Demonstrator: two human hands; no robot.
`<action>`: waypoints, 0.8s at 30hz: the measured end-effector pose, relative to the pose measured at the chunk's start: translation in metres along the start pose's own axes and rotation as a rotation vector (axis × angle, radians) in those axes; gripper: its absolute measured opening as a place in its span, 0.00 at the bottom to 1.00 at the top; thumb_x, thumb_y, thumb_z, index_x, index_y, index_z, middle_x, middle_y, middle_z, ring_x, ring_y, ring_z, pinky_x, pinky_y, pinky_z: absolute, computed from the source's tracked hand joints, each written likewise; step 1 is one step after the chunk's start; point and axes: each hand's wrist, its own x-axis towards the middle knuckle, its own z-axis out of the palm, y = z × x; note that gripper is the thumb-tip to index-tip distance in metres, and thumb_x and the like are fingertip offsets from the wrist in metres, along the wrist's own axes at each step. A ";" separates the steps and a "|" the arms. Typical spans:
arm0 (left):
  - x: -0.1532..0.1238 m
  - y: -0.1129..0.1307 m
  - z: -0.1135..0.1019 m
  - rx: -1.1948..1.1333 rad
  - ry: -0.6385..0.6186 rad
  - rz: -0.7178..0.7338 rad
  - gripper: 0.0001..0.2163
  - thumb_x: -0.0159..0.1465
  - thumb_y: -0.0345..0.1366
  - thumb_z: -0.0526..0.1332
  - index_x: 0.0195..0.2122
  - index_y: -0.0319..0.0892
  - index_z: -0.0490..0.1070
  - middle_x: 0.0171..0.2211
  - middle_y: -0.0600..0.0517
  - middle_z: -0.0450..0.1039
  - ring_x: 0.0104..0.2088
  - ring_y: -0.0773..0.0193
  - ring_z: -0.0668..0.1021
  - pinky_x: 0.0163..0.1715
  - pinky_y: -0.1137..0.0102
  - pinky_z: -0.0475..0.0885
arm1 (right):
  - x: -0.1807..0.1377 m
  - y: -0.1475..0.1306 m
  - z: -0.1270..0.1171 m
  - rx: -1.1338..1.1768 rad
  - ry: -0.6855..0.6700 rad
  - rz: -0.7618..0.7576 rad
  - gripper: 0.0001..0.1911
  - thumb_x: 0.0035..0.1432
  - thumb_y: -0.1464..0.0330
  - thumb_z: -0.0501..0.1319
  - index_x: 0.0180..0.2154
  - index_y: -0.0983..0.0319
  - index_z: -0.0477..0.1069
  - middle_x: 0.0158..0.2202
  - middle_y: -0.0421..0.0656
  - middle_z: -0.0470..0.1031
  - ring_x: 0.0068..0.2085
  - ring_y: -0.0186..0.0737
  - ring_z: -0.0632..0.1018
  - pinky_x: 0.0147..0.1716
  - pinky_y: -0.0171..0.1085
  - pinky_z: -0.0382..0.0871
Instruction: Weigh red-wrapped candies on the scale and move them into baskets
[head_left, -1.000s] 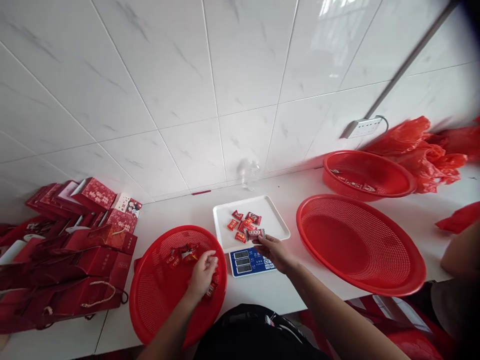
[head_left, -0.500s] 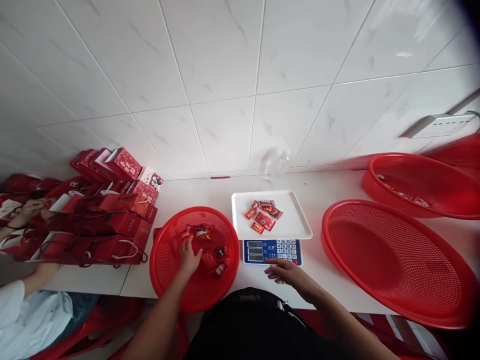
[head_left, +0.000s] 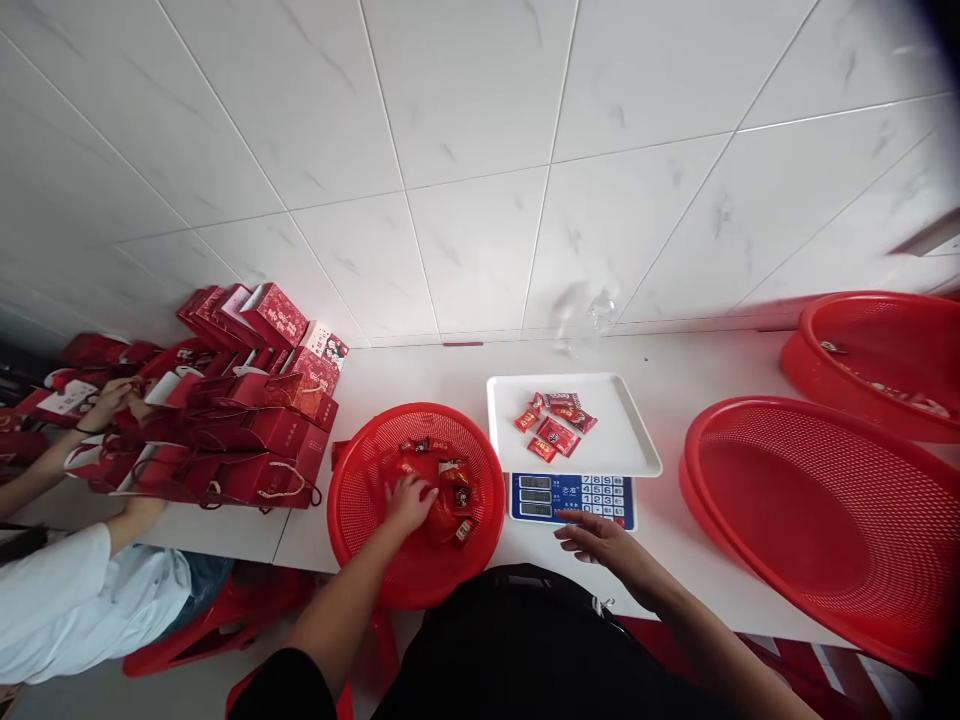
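My left hand (head_left: 409, 500) reaches into a small red mesh basket (head_left: 360, 480) and rests, fingers curled, on red wrapped candies (head_left: 454, 490) lying in it. Whether it holds one is hidden. My right hand (head_left: 600, 538) hovers with fingers spread at the front edge of a blue electronic scale (head_left: 574, 497). The scale carries a white tray (head_left: 622, 440) with several red candies (head_left: 555, 425) on it.
A big empty red basket (head_left: 817, 520) sits right, another (head_left: 877, 350) behind it with a few candies. Red gift bags and boxes (head_left: 247, 420) are piled left, where another person in white (head_left: 75, 590) handles them. A tiled wall runs behind the white counter.
My right hand drew back from the tray's candies to the scale's front edge. My left hand shifted deeper among the basket's candies. The view swung left, bringing the other person in.
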 end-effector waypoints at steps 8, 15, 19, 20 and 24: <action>0.033 0.009 -0.030 -0.116 0.173 -0.100 0.26 0.61 0.48 0.50 0.58 0.42 0.56 0.59 0.40 0.54 0.59 0.49 0.59 0.53 0.58 0.59 | 0.007 0.006 0.004 0.016 0.001 -0.013 0.24 0.49 0.57 0.62 0.46 0.61 0.68 0.41 0.48 0.76 0.41 0.43 0.76 0.39 0.39 0.67; 0.067 0.054 -0.013 -0.204 0.035 -0.090 0.28 0.59 0.56 0.47 0.57 0.48 0.59 0.63 0.43 0.47 0.63 0.45 0.48 0.57 0.48 0.50 | 0.008 0.004 -0.002 0.003 0.032 -0.060 0.24 0.49 0.56 0.61 0.47 0.60 0.69 0.41 0.46 0.76 0.40 0.41 0.76 0.37 0.38 0.67; 0.040 0.061 0.008 -0.060 -0.076 0.212 0.21 0.56 0.47 0.56 0.51 0.51 0.66 0.64 0.49 0.47 0.64 0.46 0.45 0.58 0.48 0.47 | 0.011 -0.002 -0.012 -0.032 0.152 -0.112 0.22 0.48 0.57 0.61 0.44 0.60 0.70 0.37 0.44 0.77 0.38 0.41 0.76 0.37 0.39 0.67; 0.032 0.057 0.010 -0.017 -0.090 0.287 0.21 0.56 0.44 0.57 0.52 0.51 0.66 0.64 0.49 0.45 0.64 0.46 0.45 0.58 0.49 0.46 | 0.013 -0.005 -0.015 -0.063 0.198 -0.145 0.21 0.49 0.57 0.61 0.44 0.60 0.70 0.37 0.44 0.77 0.38 0.42 0.75 0.37 0.39 0.67; 0.006 0.037 0.006 0.058 -0.155 0.434 0.14 0.55 0.35 0.58 0.43 0.52 0.73 0.64 0.54 0.48 0.64 0.48 0.45 0.59 0.50 0.42 | 0.028 -0.023 -0.022 -0.405 0.411 -0.316 0.17 0.54 0.64 0.56 0.45 0.59 0.71 0.44 0.47 0.74 0.45 0.46 0.73 0.45 0.44 0.65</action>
